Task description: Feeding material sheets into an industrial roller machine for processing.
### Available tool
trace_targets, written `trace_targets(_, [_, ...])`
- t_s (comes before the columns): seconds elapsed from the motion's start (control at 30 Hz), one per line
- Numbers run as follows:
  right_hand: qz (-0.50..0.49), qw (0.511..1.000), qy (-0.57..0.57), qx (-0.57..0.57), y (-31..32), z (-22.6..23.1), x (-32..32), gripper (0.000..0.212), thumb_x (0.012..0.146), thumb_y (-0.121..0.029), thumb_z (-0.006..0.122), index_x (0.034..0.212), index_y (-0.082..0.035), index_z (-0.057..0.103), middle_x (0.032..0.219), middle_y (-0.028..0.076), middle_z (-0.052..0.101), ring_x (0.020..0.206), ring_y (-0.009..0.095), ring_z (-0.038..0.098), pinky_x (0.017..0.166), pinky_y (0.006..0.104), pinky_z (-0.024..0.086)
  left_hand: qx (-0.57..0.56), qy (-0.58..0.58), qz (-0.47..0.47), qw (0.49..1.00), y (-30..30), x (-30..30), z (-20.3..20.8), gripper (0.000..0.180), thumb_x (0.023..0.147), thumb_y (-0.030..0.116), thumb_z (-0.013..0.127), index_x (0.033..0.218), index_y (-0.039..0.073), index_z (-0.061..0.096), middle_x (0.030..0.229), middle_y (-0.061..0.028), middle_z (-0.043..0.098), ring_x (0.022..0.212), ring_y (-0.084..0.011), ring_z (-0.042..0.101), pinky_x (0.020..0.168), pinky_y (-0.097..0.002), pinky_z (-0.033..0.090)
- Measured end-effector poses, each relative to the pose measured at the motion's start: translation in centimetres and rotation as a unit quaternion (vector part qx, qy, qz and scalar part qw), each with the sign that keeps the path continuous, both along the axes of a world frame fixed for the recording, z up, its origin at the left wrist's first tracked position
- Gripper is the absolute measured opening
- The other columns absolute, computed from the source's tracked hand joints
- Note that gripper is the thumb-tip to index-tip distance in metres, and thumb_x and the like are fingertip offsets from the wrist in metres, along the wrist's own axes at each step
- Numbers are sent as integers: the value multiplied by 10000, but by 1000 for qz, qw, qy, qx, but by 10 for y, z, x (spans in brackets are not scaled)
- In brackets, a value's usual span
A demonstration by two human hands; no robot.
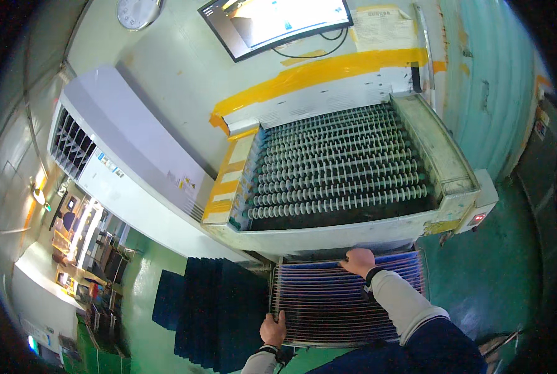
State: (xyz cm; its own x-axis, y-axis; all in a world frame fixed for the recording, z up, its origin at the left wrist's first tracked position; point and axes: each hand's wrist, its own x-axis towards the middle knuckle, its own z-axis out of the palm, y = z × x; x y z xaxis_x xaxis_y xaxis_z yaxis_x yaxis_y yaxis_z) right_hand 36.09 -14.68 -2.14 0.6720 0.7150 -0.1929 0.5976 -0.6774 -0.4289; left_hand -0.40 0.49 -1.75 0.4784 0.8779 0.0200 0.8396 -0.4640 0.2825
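A rack (270,293) full of thin upright panels (334,308) stands in front of me, below the roller machine. The panels run side to side in close rows, with pale and bluish top edges. My left hand (272,329) is closed around the rack's left side near its front corner, thumb up. Toward the rack's far side, my right hand (358,262) reaches over the panels, fingers curled down at the top edge of the farthest rows. What lies between those fingers is hidden. Dark bands circle both wrists.
A conveyor machine (328,225) with rows of disc rollers (347,168) rises behind the rack. Dark stacked sheets (213,311) stand left of it on the green floor (144,274). A white air conditioner (135,137) leans into view at left. A monitor (278,22) hangs on the wall.
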Motion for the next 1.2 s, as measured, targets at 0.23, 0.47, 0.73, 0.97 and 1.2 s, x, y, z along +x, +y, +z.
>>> trace_targets(0.23, [-4, 1000, -5, 10, -1, 0, 1, 515, 848, -580, 679, 933, -82, 779, 946, 167, 755, 929, 362, 722, 808, 510, 566, 7, -17, -19, 1000, 0, -2, -1, 507, 963, 523, 628, 905, 20, 591, 832, -230, 696, 782, -449, 683, 677, -548, 535])
trace_targets(0.47, [-9, 999, -19, 29, -2, 0, 0, 518, 822, -579, 724, 885, -67, 768, 864, 175, 746, 865, 386, 718, 784, 508, 555, -1, -16, -10, 1000, -1, 0, 1, 515, 961, 530, 630, 906, 21, 576, 826, -238, 688, 761, -453, 671, 672, -553, 529])
trace_targets(0.73, [-8, 1000, -16, 19, -1, -2, 2, 508, 835, -576, 697, 903, -79, 780, 895, 165, 755, 872, 375, 725, 781, 508, 566, -11, -3, -5, 1000, 2, 0, -2, 535, 965, 553, 609, 937, 20, 577, 849, -243, 692, 800, -455, 677, 706, -555, 533])
trace_targets(0.97, [-1, 1000, -14, 7, -1, 3, 3, 502, 845, -575, 689, 911, -86, 784, 917, 162, 760, 888, 364, 730, 792, 500, 568, -24, 5, 3, 1000, 0, 3, 2, 556, 971, 566, 588, 978, 10, 593, 902, -252, 705, 854, -455, 685, 760, -550, 539])
trace_targets(1.2, [-1, 1000, 5, -10, -1, 9, 3, 522, 854, -584, 678, 968, -86, 783, 939, 161, 763, 919, 363, 729, 820, 494, 567, -46, 35, 11, 998, 2, 3, 1, 579, 975, 578, 572, 1000, 1, 607, 932, -260, 714, 896, -457, 694, 782, -544, 551])
